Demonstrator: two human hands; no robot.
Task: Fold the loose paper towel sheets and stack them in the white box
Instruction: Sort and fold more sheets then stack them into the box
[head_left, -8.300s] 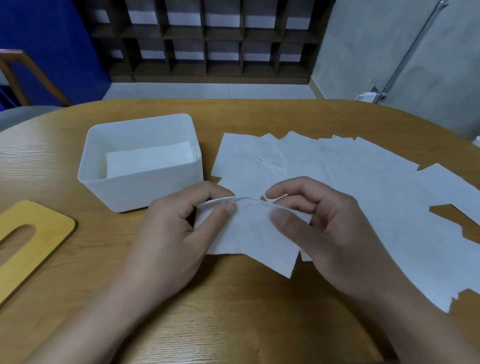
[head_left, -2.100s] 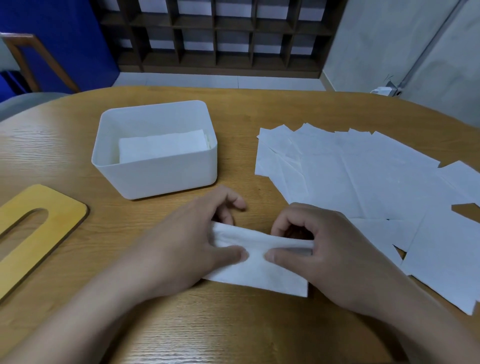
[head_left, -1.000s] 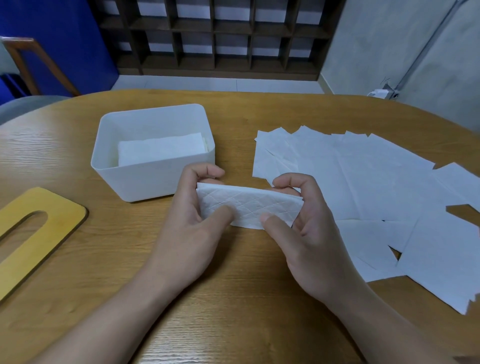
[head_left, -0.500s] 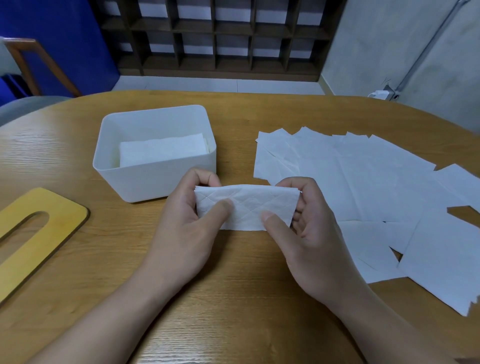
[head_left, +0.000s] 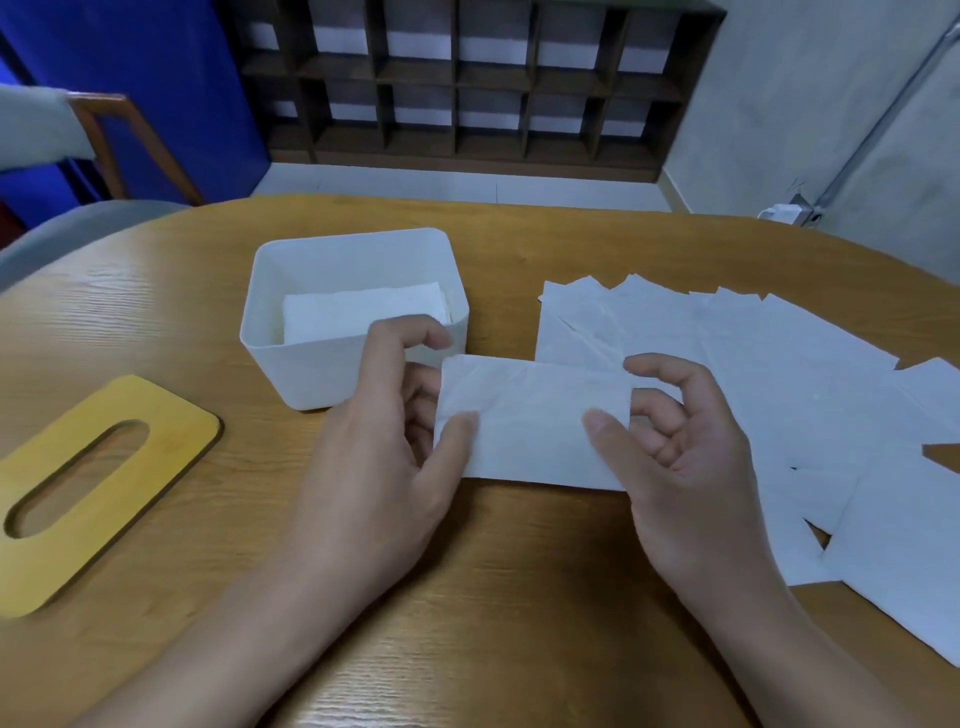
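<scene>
A folded white paper towel sheet (head_left: 530, 421) is held above the wooden table (head_left: 467, 597), just right of the white box. My left hand (head_left: 384, 467) pinches its left end with thumb on top. My right hand (head_left: 685, 452) pinches its right end the same way. The white box (head_left: 332, 374) stands at the left centre and holds a stack of folded towels (head_left: 363, 312). Several loose flat sheets (head_left: 779, 395) overlap on the table to the right.
A yellow wooden lid with an oval slot (head_left: 88, 488) lies at the left edge of the table. A chair (head_left: 104, 156) stands behind the table at the far left. A dark shelf unit (head_left: 467, 78) lines the back wall.
Since 8 s ago the loose sheet was folded on the table into a narrow rectangle, then lifted. In the last second both hands tilted it flatter and held it beside the box.
</scene>
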